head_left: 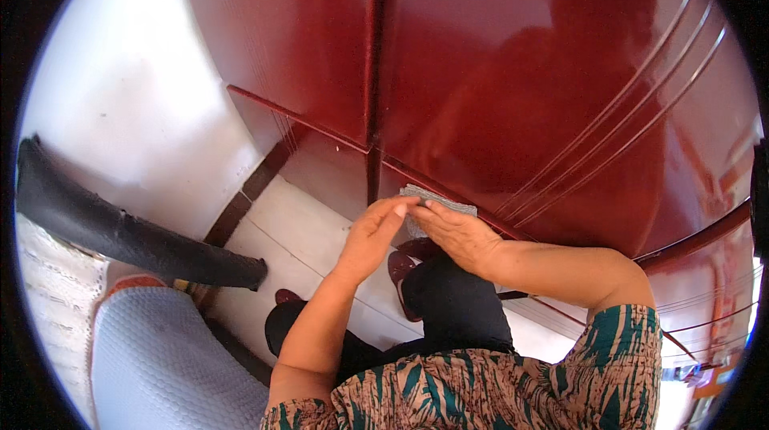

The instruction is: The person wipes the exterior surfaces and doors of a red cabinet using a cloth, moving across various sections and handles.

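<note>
A folded grey cloth [440,196] is held between my two hands, in front of the lower part of a glossy dark red cabinet [497,94]. My left hand [374,236] meets it from the left, with thumb and fingertips closed at its near edge. From the right, my right hand [459,235] lies over the cloth with its fingers pressed round it. The fingertips of both hands come together there. Part of the cloth hangs below the fingers, and its underside is hidden.
On the left, a black padded bar [136,218] reaches toward the cabinet above a light blue quilted cover [160,350]. A white wall [136,70] stands beside the cabinet. Pale floor tiles [300,226] and dark red shoes [404,270] show below my hands.
</note>
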`<state>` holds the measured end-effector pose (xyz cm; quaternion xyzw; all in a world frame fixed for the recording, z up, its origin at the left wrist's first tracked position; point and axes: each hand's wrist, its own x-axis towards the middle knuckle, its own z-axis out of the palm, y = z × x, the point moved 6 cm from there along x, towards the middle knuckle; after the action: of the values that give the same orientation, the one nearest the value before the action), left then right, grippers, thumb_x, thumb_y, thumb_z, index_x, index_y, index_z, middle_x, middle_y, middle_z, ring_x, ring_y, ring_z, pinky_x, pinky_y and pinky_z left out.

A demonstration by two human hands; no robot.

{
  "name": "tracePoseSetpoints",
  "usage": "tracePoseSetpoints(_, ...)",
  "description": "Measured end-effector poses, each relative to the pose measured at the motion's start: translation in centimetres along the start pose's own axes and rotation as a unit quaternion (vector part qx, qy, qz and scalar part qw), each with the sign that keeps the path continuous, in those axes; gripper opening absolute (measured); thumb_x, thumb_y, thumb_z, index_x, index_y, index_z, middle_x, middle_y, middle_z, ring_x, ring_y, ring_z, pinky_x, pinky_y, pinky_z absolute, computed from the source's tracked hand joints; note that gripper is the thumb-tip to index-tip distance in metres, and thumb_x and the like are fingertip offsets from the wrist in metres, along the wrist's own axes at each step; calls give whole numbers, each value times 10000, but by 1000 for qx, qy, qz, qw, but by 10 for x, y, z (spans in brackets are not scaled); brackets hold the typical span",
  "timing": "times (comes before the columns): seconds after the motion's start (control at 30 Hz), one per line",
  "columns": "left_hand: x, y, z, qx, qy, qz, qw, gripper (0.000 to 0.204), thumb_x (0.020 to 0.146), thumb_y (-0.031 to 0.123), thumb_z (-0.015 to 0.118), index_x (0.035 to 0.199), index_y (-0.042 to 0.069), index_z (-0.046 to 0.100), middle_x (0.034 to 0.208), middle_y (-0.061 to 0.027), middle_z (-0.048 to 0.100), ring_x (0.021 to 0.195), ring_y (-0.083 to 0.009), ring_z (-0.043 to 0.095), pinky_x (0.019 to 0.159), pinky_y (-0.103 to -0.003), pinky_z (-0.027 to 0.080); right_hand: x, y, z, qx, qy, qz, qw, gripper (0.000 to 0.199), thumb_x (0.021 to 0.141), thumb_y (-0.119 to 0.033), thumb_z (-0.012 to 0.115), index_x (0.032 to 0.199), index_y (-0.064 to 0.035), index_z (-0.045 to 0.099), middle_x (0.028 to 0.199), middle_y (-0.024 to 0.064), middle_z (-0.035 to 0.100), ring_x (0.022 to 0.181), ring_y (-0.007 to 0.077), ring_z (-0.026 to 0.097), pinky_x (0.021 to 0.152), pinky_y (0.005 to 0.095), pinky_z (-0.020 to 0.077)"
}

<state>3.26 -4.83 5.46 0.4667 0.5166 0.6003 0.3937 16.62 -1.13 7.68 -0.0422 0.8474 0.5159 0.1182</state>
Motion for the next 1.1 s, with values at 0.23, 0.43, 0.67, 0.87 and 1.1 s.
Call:
tracePoseSetpoints(0.23,-18,21,-86,-172,270,-20,947,402,967,364,550,1213,51,606,1230,-97,627,1176,-189,557,1039,-359,368,19,-3,8,-82,-61,-79,992,621,974,-338,269,1541,-100,185,1622,53,103,1497,207,46,1201,455,-32)
tracePoseSetpoints(0.43,-43,36,-95,-231,316,-15,920,357,975,281,546,1241,44,576,1217,-108,629,1156,-188,571,1011,-344,394,68,1,-8,-71,-83,-81,991,619,974,-332,302,1536,-95,202,1620,57,120,1495,213,69,1197,438,1)
tracePoseSetpoints(0.67,-72,65,-114,-336,306,-19,891,306,974,246,543,1205,53,599,1198,-106,639,1130,-174,585,994,-337,406,77,-72,-4,-85,-196,-233,949,624,991,-368,277,1542,-93,183,1621,43,113,1493,223,65,1190,428,-10)
tracePoseSetpoints(0.87,-99,104,-140,-399,281,-32,872,309,968,236,544,1204,42,593,1201,-109,636,1133,-178,581,995,-335,409,84,-109,-8,-77,-279,-365,885,599,989,-363,300,1531,-113,251,1618,43,136,1491,225,86,1187,444,7)
tracePoseSetpoints(1.1,-127,124,-162,-444,241,-39,862,310,973,233,538,1205,36,597,1187,-107,640,1114,-174,582,985,-319,413,69,-145,-2,-221,-157,-376,886,600,984,-359,310,1526,-106,262,1612,39,164,1488,217,107,1189,429,16)
